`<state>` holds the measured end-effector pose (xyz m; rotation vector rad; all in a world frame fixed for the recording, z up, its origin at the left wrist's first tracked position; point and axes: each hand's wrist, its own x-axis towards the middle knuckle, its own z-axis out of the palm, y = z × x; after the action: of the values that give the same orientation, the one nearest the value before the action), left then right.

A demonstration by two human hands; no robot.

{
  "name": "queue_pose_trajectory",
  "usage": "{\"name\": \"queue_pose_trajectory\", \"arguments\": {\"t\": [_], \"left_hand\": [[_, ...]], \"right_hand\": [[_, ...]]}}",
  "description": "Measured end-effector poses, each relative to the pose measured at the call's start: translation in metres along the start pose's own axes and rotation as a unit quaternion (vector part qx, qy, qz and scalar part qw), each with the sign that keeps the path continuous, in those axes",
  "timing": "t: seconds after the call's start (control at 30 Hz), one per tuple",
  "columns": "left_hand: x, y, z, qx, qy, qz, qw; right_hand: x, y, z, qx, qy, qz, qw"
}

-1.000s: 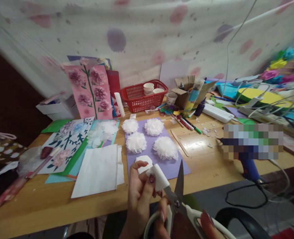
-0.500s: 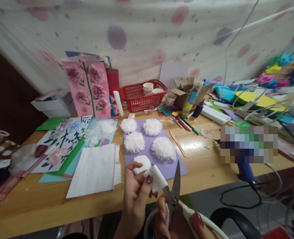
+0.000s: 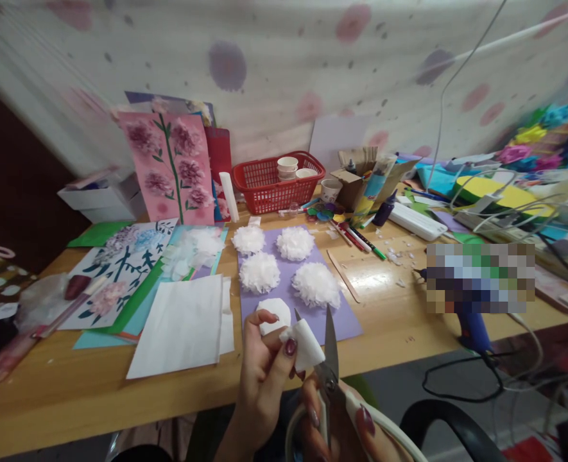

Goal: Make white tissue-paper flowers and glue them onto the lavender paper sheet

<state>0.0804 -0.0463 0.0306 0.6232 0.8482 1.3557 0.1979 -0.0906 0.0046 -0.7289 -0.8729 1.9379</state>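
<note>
My left hand pinches a folded piece of white paper between thumb and fingers. My right hand is closed on the white handles of the scissors. One blade stands in front of the folded paper's right side; the other passes behind the paper, its tip showing above. Beyond the hands lies a purple sheet bearing several ruffled white paper flowers. A flat white paper round rests on the sheet's near left part, partly behind my left fingers.
White sheets lie to the left beside painted flower pictures. A red basket with paper cups stands at the back. Pens and a wooden stick lie right of centre. A blue glue gun, partly pixelated, is at the right.
The scissors' blades have drawn closer together around the folded paper, the front blade swinging left. My left hand keeps its pinch in nearly the same place.
</note>
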Motion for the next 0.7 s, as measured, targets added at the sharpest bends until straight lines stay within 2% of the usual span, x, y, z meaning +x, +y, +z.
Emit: {"name": "queue_pose_trajectory", "arguments": {"t": [0.17,0.23,0.43,0.6,0.7], "left_hand": [[0.002,0.002,-0.003,0.018,-0.009,0.011,1.0],[0.002,0.002,-0.005,0.025,-0.008,0.012,1.0],[0.003,0.0,-0.003,0.021,0.008,0.027,0.999],[0.005,-0.003,-0.003,0.006,0.008,0.033,0.999],[0.007,-0.003,-0.005,-0.004,0.013,0.036,0.999]], "right_hand": [[0.009,0.008,-0.005,0.055,-0.042,-0.031,0.997],[0.01,0.007,-0.008,0.033,-0.027,-0.032,0.999],[0.007,0.002,-0.023,-0.011,-0.042,-0.018,0.999],[0.009,0.013,-0.028,-0.037,-0.003,-0.02,0.999],[0.001,-0.004,-0.031,-0.09,0.097,-0.017,0.991]]}}
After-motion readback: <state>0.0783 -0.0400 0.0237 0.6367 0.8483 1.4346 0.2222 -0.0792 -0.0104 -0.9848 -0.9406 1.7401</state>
